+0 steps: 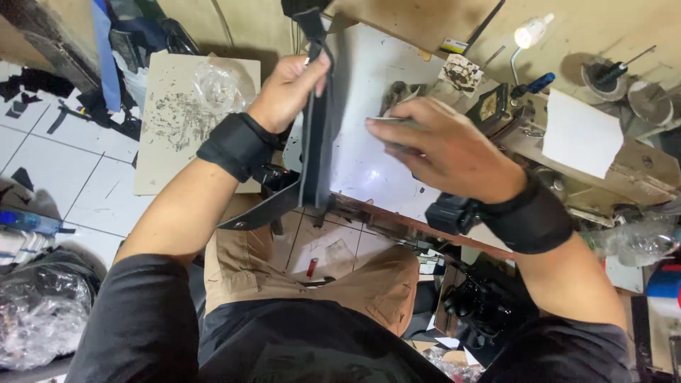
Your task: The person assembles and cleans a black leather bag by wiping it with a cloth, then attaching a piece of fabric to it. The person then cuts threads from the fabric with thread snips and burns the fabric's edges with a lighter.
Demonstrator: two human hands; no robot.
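Note:
My left hand (289,91) pinches the upper part of a long dark strap (316,135) that hangs on edge over the white sewing table (369,163). The strap's lower end curves down past the table's front edge toward my lap. My right hand (443,145) is just right of the strap, fingers closed around a thin silvery tool (389,122) whose tip points at the strap. Both wrists wear black bands, the right one with a small black device. The sewing machine (567,142) stands to the right of my right hand.
A small lamp (532,32) shines above the machine. A white paper sheet (582,135) lies on the machine body. A beige board (188,120) with scraps and clear plastic sits to the left. Plastic bags lie on the tiled floor at lower left.

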